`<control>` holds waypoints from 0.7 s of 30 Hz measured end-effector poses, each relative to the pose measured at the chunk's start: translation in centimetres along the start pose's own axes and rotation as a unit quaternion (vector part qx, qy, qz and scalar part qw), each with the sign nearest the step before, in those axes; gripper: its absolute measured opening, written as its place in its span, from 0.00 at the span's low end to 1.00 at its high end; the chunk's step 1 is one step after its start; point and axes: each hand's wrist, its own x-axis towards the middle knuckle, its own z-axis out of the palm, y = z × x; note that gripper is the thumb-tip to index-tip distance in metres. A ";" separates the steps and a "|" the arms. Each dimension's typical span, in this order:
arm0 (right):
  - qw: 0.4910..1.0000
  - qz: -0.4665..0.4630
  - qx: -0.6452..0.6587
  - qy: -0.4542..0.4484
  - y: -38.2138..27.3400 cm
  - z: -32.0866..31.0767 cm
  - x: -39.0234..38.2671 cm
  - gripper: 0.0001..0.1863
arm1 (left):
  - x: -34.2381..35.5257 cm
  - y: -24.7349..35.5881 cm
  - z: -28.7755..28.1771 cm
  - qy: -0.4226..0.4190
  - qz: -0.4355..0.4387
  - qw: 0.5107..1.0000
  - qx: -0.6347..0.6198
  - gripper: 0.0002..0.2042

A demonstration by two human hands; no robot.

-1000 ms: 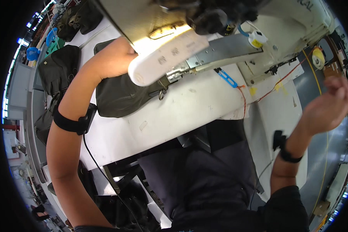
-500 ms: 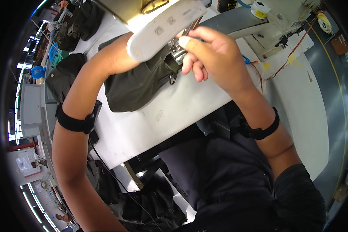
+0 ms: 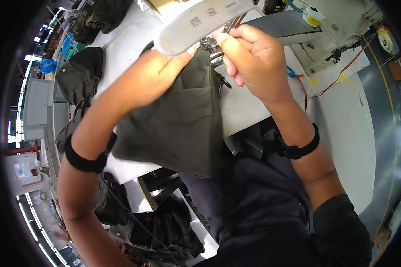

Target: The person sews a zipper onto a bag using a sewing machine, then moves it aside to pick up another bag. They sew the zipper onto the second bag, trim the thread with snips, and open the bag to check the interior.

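Observation:
A dark green cloth bag (image 3: 173, 120) lies spread under a white sewing machine head (image 3: 200, 26), and its lower part hangs over the table's near edge. My left hand (image 3: 160, 73) holds the bag near the needle area; its thumb stretches along the cloth, while the fingertips are hidden behind the machine head. At the right of the needle area, my right hand (image 3: 254, 58) pinches a slim metal tool (image 3: 227, 26), perhaps tweezers, between thumb and index finger. Its other fingers curl below. A metal ring on a tab (image 3: 225, 83) shows at the bag's right edge.
More dark green bags (image 3: 80, 73) lie at the left of the white table (image 3: 249, 104), and others (image 3: 165, 236) are piled below. A white bottle (image 3: 313, 16) with a yellow label stands at the back right. A black cable (image 3: 120, 200) runs down from my left arm.
The bag has been opened out towards me and now hangs over the table's edge. My left hand has come out from behind the machine head; the right hand stays by the needle area.

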 end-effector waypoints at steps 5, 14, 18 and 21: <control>0.992 -0.063 -0.109 0.014 1.1 -0.2 -0.1 0.10 | -1.5 -0.3 2.0 -0.006 -0.079 0.983 -0.165 0.22; 0.989 -0.124 -0.070 -0.032 4.9 -3.4 -3.7 0.11 | -1.8 2.1 4.0 0.099 -0.122 0.938 -0.310 0.14; 0.995 -0.073 -0.009 -0.071 5.7 -3.2 -3.9 0.13 | -1.5 1.6 3.6 0.055 -0.190 0.940 -0.279 0.14; 0.996 -0.002 0.019 -0.090 5.9 -3.6 -3.9 0.14 | -1.3 2.1 3.8 0.053 -0.133 0.968 -0.206 0.14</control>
